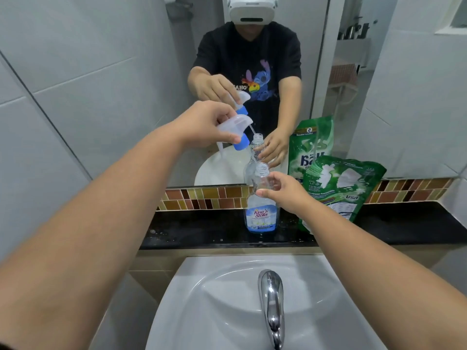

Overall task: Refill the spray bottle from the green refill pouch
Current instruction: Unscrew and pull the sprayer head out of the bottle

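A clear spray bottle with a blue-and-white label stands on the black counter ledge, its threaded neck uncovered. My right hand grips the bottle just below the neck. My left hand holds the translucent white spray head with its blue collar up and to the left of the bottle, clear of the neck. The green refill pouch leans against the mirror just right of the bottle, partly behind my right wrist. A little blue liquid lies at the bottle's bottom.
A white basin with a chrome tap sits below the ledge. The wall mirror behind reflects a person in a dark shirt, the bottle and the pouch. A band of brown mosaic tiles runs under it.
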{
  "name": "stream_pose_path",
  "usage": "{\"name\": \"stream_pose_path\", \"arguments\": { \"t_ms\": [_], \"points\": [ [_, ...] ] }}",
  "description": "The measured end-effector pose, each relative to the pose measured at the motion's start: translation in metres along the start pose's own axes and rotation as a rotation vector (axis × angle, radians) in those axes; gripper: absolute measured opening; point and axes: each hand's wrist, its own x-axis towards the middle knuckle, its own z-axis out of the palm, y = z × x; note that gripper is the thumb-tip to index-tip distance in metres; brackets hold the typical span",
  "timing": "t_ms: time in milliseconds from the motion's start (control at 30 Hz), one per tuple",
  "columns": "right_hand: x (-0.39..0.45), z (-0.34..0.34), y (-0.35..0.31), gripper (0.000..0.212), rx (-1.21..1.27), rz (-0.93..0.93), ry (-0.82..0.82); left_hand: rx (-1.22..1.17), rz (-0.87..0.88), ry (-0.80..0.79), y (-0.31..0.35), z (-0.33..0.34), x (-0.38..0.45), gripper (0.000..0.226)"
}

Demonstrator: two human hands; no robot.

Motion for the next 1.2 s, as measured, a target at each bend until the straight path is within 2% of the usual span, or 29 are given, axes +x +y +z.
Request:
{"name": "stream_pose_path", "arguments": {
  "t_ms": [333, 467, 600, 1200],
  "points": [
    [-0.005, -0.004, -0.002, 0.050, -0.041, 0.008, 0.017, -0.187, -0.063, 0.131, -0.026, -0.031, -0.020, 0.036],
    [-0.005, -0.004, -0.004, 0.055, -0.060, 0.015, 0.024, -0.273, -0.066, 0.160, -0.035, -0.038, -0.029, 0.041],
    [-0.003, -0.005, -0.007, 0.061, -0.059, 0.026, 0.010, -0.303, -0.083, 0.184, -0.042, -0.044, -0.036, 0.029],
    [-0.005, -0.005, -0.006, 0.054, -0.078, 0.045, 0.034, -0.476, -0.239, 0.291, -0.079, -0.034, -0.080, 0.023]
  ]
}}
